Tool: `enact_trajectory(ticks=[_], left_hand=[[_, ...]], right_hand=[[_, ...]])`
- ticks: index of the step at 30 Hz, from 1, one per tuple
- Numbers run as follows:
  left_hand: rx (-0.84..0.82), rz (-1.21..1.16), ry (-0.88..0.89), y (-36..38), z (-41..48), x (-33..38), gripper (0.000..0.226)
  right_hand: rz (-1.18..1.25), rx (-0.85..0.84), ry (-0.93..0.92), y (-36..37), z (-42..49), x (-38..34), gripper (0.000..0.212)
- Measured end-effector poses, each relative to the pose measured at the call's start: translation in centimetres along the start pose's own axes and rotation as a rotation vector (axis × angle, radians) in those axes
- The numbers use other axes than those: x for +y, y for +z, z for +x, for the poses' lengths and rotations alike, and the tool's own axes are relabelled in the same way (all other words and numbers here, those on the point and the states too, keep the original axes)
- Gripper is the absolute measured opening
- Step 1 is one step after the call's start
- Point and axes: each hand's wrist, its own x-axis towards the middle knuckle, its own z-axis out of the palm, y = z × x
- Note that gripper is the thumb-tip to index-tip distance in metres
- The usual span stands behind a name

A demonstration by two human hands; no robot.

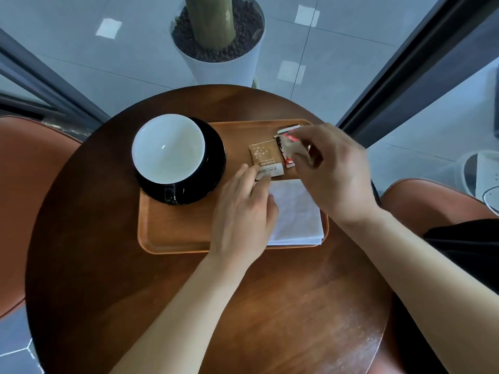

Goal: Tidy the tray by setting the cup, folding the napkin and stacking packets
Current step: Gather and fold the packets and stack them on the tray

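A wooden tray (172, 233) lies on a round wooden table. On its left a black cup with a white inside (168, 148) sits on a black saucer (216, 157). A folded white napkin (297, 214) lies at the tray's right front. Beyond it lies a brown packet (266, 155); my left hand (243, 211) rests over the napkin's left part with its fingertips on that packet's near edge. My right hand (332, 168) pinches a red and white packet (287, 147) just right of the brown one, slightly lifted and blurred. Its fingers hide much of that packet.
The round table (270, 306) has orange seats at the left (29, 184) and right (432, 201). A white planter (224, 63) with a thick trunk stands on the tiled floor behind the table. Dark window frames run along both sides.
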Motion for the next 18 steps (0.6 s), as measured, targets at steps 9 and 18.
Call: enact_trajectory(ticks=[9, 18], left_hand=[[0.163, -0.152, -0.058, -1.0, -0.3, -1.3, 0.029], [0.051, -0.146, 0.018, -1.0, -0.6, -0.6, 0.035]], right_hand=[[0.067, -0.326, -0.089, 0.5, -0.7, 0.0, 0.026], [0.428, -0.411, 0.177, -0.3, 0.4, 0.8, 0.024]])
